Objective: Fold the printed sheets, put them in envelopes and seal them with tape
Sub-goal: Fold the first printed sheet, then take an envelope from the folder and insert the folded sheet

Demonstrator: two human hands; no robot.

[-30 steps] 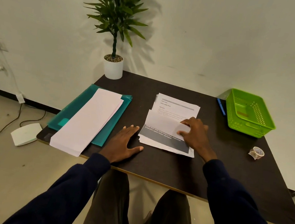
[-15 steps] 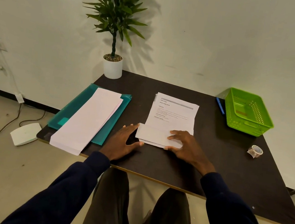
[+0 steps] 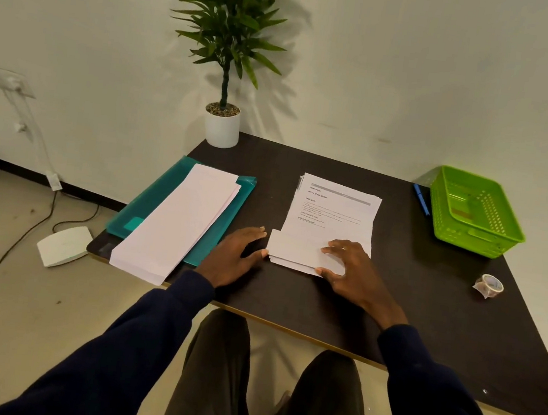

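Observation:
A stack of printed sheets lies in the middle of the dark table. Its top sheet is folded into a white strip at the stack's near edge. My right hand presses on the strip's right end, fingers spread on top and thumb at its near edge. My left hand rests flat on the table, fingertips and thumb touching the strip's left edge. A pile of long white envelopes lies on a teal folder at the left. A roll of clear tape sits at the right.
A green plastic basket stands at the back right with a blue pen beside it. A potted plant occupies the back left corner. On the floor to the left lie a white box and cables.
My right hand folded the top sheet's upper flap down toward me, hiding its dark printed band, and now presses the folded strip. My left hand has moved slightly right to the strip's left edge.

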